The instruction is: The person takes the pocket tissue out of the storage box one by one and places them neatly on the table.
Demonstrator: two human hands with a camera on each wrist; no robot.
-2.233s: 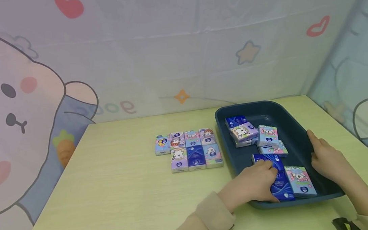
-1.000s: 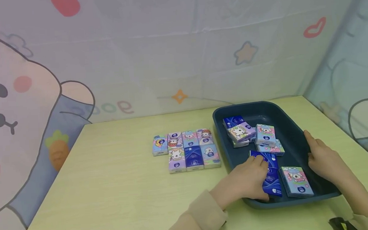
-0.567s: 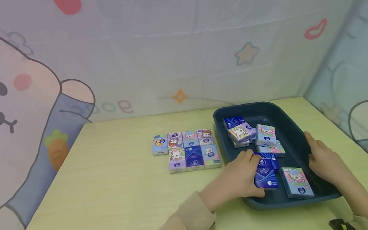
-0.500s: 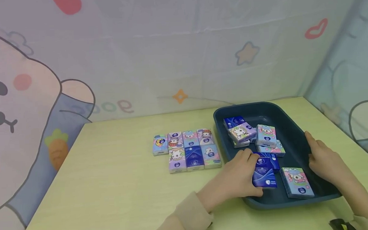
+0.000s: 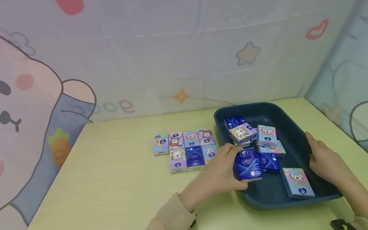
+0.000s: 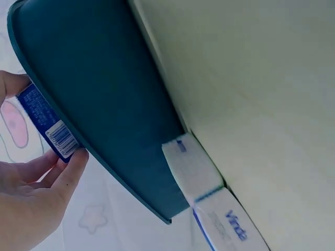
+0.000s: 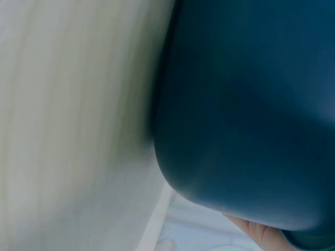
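My left hand [image 5: 217, 171] grips a dark blue tissue pack [image 5: 249, 165] by its edges, thumb at the near end and fingers at the far end. The pack is tilted over the left rim of the dark teal tray [image 5: 292, 203]. In the left wrist view, thumb and fingertips pinch the same tissue pack [image 6: 48, 123] at its ends, its barcode side showing above the rim. My right hand [image 5: 328, 164] grips the tray's right rim. Another blue tissue pack [image 5: 269, 162] lies inside, beside a light blue and pink pack [image 5: 297, 182].
Farther back in the tray, several tissue packs, including a purple one [image 5: 242, 132] and a pale blue one [image 5: 267, 136], lie in a loose pile. Left of the tray, several packs stand side by side in two rows on the table, with a blue pack [image 5: 194, 158] in the near row.
The left hand has lifted the blue tissue pack off the tray's near part and carried it left to the rim. The right hand has stayed on the tray's right side.
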